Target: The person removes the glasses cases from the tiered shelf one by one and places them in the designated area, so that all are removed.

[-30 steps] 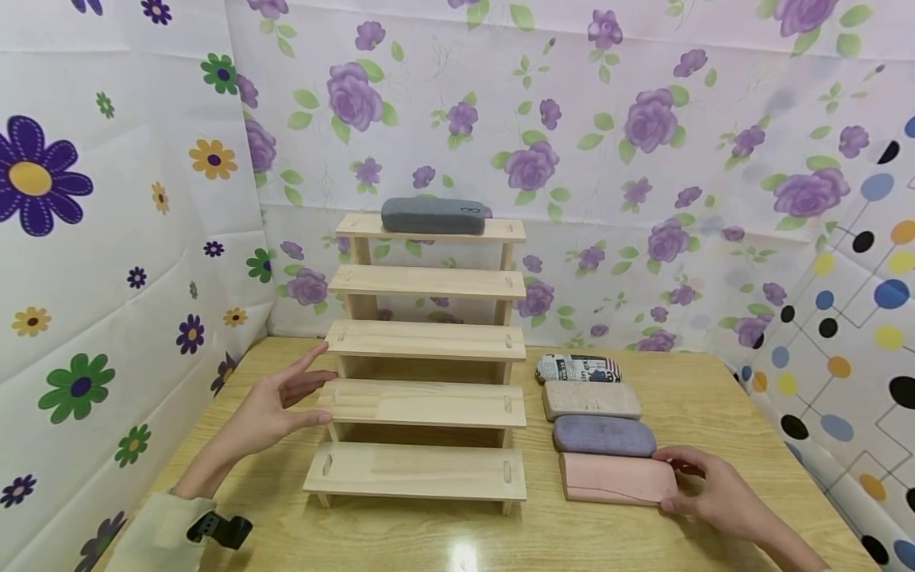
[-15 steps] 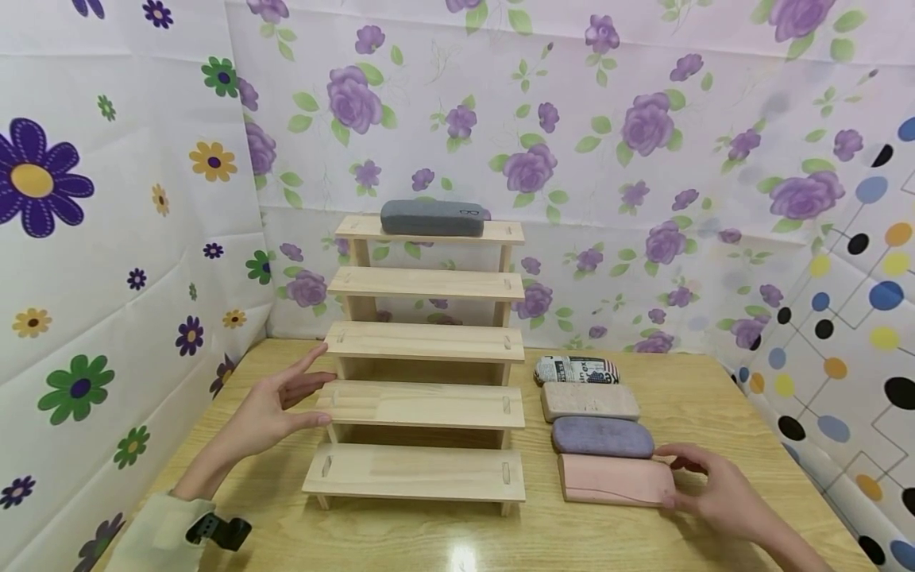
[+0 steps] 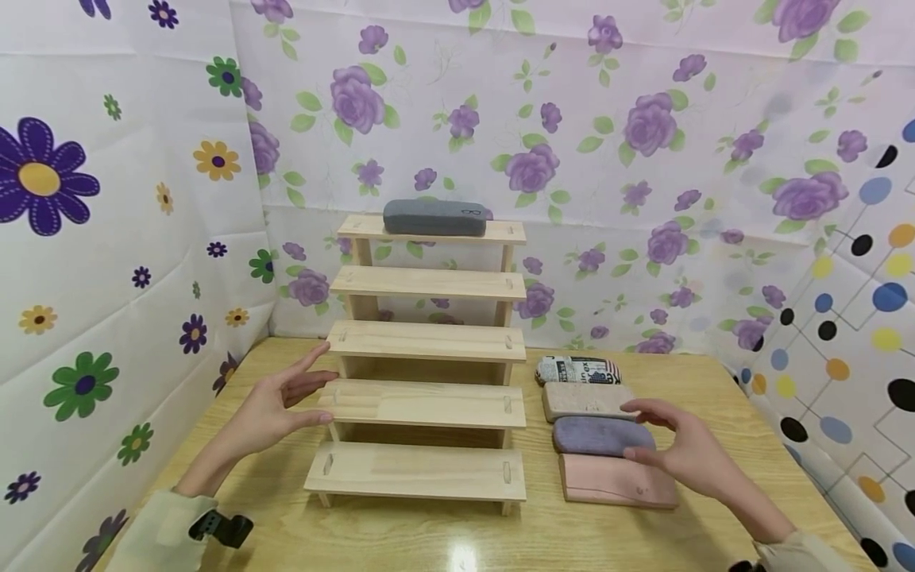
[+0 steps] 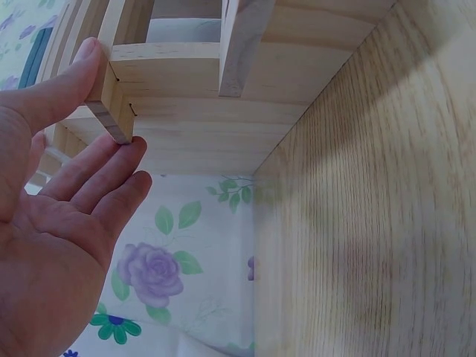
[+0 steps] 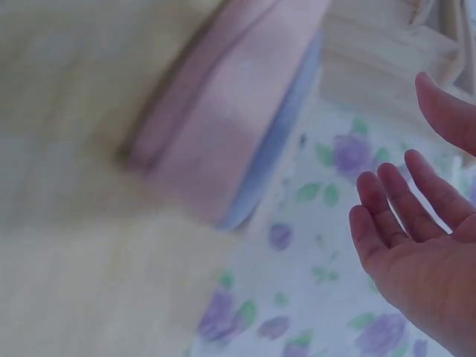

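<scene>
A five-tier wooden step shelf (image 3: 426, 337) stands on the table. My left hand (image 3: 275, 401) is at its left side; in the left wrist view the thumb and fingers (image 4: 119, 190) pinch the end of one board. A grey-blue glasses case (image 3: 434, 218) lies on the top tier. To the shelf's right, more glasses cases lie in a column: pink (image 3: 608, 479) in front, then purple (image 3: 596, 436), beige (image 3: 582, 400), and newsprint-patterned (image 3: 577, 369) at the back. My right hand (image 3: 689, 453), fingers relaxed and holding nothing, hovers over the right ends of the purple and beige cases.
The wood-grain table (image 3: 400, 544) reaches back to a cloth with purple roses (image 3: 529, 168). Flowered cloth (image 3: 82, 381) hangs at the left, dotted cloth (image 3: 889, 294) at the right. A black wristband (image 3: 221, 530) is on the left wrist.
My right hand has left the right end of the pink case and moved back and up, over the purple and beige cases. The left hand has stayed on the shelf.
</scene>
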`<state>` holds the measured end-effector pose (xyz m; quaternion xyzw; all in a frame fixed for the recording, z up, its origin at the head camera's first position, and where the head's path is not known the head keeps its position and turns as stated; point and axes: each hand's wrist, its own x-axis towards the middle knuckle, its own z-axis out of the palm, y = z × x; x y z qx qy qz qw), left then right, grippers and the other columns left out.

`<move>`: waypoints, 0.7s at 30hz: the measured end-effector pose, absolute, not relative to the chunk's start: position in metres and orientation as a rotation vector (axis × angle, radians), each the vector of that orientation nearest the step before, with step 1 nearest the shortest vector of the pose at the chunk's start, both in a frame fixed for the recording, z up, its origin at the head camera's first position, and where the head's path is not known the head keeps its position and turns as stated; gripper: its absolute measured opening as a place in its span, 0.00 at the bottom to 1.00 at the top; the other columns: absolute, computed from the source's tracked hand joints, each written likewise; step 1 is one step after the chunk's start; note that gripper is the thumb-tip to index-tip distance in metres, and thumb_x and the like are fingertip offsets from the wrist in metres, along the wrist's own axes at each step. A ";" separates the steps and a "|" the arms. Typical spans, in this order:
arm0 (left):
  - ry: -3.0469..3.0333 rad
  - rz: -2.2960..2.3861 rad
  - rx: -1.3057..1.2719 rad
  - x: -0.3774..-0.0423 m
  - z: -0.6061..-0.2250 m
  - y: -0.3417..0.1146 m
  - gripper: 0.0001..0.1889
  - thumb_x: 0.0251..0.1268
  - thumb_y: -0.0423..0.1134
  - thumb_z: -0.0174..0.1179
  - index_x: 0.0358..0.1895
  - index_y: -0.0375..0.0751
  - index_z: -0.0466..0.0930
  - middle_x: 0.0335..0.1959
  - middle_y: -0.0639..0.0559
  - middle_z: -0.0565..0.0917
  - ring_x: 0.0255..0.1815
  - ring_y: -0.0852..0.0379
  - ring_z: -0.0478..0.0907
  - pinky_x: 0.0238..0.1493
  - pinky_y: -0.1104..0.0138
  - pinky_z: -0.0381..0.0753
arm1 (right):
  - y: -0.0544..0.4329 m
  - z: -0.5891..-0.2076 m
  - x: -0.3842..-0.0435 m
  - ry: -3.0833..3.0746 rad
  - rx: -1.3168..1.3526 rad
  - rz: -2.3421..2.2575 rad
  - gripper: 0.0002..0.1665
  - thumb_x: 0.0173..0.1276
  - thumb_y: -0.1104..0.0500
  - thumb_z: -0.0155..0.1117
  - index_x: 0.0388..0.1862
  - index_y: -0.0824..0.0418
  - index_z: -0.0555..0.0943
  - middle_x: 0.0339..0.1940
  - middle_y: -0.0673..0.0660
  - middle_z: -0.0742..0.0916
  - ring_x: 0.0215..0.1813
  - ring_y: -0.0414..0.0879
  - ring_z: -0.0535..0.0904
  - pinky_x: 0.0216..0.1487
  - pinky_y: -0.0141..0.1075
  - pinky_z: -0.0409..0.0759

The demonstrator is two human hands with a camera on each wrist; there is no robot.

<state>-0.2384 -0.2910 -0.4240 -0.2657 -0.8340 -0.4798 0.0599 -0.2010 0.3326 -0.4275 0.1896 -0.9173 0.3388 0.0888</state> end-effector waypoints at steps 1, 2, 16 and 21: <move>-2.524 -1.457 -0.805 -0.239 -0.424 -0.291 0.54 0.62 0.33 0.77 0.87 0.56 0.53 0.68 0.36 0.80 0.68 0.39 0.78 0.67 0.71 0.74 | 0.327 -0.424 -0.204 -2.722 0.581 1.020 0.34 0.62 0.54 0.84 0.67 0.54 0.82 0.60 0.53 0.87 0.55 0.48 0.83 0.58 0.44 0.84; -2.526 -1.460 -0.805 -0.239 -0.424 -0.291 0.54 0.62 0.33 0.77 0.87 0.56 0.53 0.68 0.36 0.80 0.68 0.39 0.78 0.67 0.71 0.75 | 0.322 -0.421 -0.206 -2.715 0.588 1.029 0.34 0.62 0.54 0.84 0.67 0.54 0.82 0.60 0.52 0.87 0.55 0.47 0.83 0.58 0.47 0.84; -2.519 -1.468 -0.811 -0.240 -0.425 -0.291 0.54 0.62 0.33 0.77 0.87 0.55 0.53 0.68 0.38 0.80 0.68 0.39 0.77 0.67 0.71 0.75 | 0.271 -0.379 -0.237 -2.634 0.662 1.094 0.34 0.67 0.54 0.81 0.69 0.59 0.81 0.59 0.57 0.87 0.60 0.57 0.84 0.61 0.59 0.82; -2.512 -1.471 -0.818 -0.240 -0.425 -0.291 0.55 0.62 0.32 0.77 0.87 0.55 0.52 0.68 0.37 0.80 0.68 0.39 0.77 0.67 0.70 0.75 | 0.255 -0.360 -0.252 -2.621 0.688 1.091 0.34 0.68 0.54 0.80 0.71 0.58 0.80 0.57 0.58 0.87 0.61 0.60 0.82 0.62 0.60 0.81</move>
